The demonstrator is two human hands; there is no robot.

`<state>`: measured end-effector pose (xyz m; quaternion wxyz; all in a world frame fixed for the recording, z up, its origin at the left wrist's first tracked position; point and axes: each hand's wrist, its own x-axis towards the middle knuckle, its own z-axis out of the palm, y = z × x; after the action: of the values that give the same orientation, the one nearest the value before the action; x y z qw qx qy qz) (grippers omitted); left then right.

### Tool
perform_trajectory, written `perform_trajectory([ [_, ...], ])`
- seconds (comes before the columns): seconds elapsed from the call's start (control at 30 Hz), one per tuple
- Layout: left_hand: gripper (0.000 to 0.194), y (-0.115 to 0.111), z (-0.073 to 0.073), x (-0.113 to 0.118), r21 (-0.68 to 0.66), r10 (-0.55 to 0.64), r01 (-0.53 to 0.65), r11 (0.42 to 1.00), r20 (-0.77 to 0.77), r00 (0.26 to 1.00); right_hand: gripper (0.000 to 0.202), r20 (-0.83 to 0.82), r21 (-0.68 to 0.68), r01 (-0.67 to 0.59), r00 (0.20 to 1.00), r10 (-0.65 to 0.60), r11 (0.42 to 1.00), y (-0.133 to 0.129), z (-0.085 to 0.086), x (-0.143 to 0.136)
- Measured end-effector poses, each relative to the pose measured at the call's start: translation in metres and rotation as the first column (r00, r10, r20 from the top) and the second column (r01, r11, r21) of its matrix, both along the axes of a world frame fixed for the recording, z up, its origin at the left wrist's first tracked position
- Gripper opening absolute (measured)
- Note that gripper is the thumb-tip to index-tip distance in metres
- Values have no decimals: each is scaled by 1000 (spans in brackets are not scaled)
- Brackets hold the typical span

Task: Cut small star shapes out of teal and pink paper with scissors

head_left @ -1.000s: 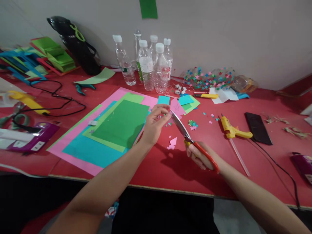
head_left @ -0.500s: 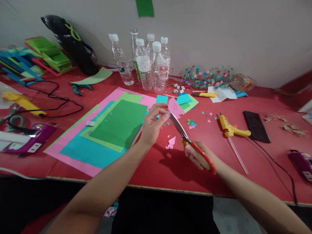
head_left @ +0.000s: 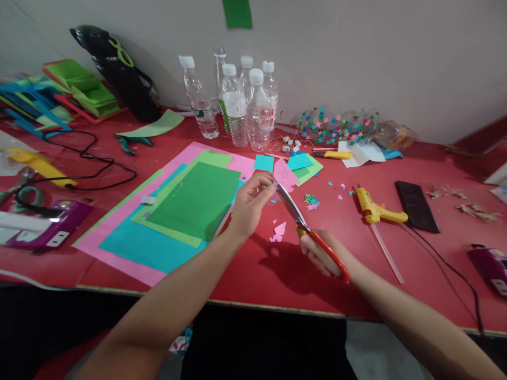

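Note:
In my right hand (head_left: 322, 252) is a pair of scissors (head_left: 292, 205) with red handles, its fingers wrapped in the loops. The blade tips point up and left, reaching the fingertips of my left hand (head_left: 252, 202). Those fingers are pinched together; whatever small piece they hold is too small to make out. Just behind the tips lies pink paper (head_left: 285, 173) with a star drawn on it. Pink paper scraps (head_left: 279, 231) rest on the table below the blades, and small cut stars (head_left: 312, 201) form a little pile to the right.
Stacked coloured sheets (head_left: 194, 200) lie at left. Several plastic bottles (head_left: 235, 113) stand by the wall, near a bottle of stars (head_left: 336, 125). A yellow glue gun (head_left: 372, 206), a phone (head_left: 418, 206) and a yellow cutter (head_left: 336, 154) lie at right. A black flask (head_left: 122, 79) leans at back left.
The left fingers have shifted very slightly around their pinch at the scissor tips. The scissors stay almost in place, and the whole view has moved only a little.

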<state>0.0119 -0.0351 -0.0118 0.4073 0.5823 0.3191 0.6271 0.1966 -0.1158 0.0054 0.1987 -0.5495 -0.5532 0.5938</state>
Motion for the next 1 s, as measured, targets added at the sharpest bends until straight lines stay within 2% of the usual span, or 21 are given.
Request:
perform_trajectory([
  [0.2,10,0,-1,0,-29,-2,2,1000,13,1000,50,3,18,3,1000,-3,1000,2,1,1],
  [0.53,11,1,-2,-2,-50,1,-3,999,-41,999,45,18,46,-47,999,46,998,7,-8,12],
  [1.0,10,1,0,-2,-81,26,-26,996,-5,1000,46,52,41,10,999,-12,999,9,-2,12],
])
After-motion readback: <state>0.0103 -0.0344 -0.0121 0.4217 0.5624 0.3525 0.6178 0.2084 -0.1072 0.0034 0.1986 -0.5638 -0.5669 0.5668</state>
